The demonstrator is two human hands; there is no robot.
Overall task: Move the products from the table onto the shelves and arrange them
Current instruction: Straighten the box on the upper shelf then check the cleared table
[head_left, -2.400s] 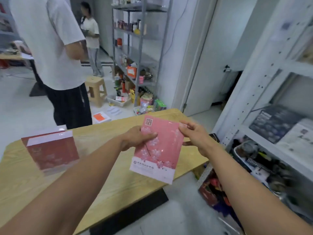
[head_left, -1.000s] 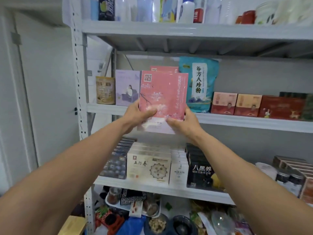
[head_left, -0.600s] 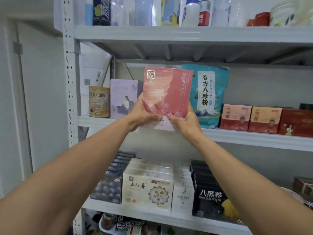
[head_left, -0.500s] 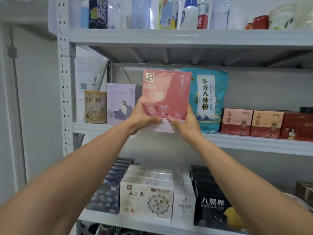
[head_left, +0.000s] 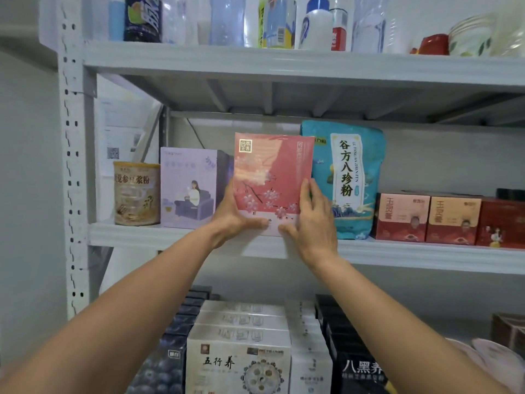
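Note:
A flat pink box with cherry blossoms point(head_left: 272, 172) stands upright on the middle shelf point(head_left: 397, 253), between a lilac box point(head_left: 189, 187) and a teal pouch point(head_left: 348, 177). My left hand point(head_left: 231, 216) grips its lower left edge, thumb on the front. My right hand point(head_left: 312, 220) holds its lower right edge, fingers along the side and thumb on the front. The box's bottom edge sits at the shelf's front lip.
A gold tin point(head_left: 136, 193) stands left of the lilac box. Red boxes point(head_left: 451, 218) line the shelf to the right. Bottles point(head_left: 279, 21) fill the top shelf. White boxes point(head_left: 241, 351) and black boxes point(head_left: 352, 362) crowd the lower shelf.
I carried the pink box from the table to the rack, then lowered it into the gap on the middle shelf. Both hands stayed on its lower edges.

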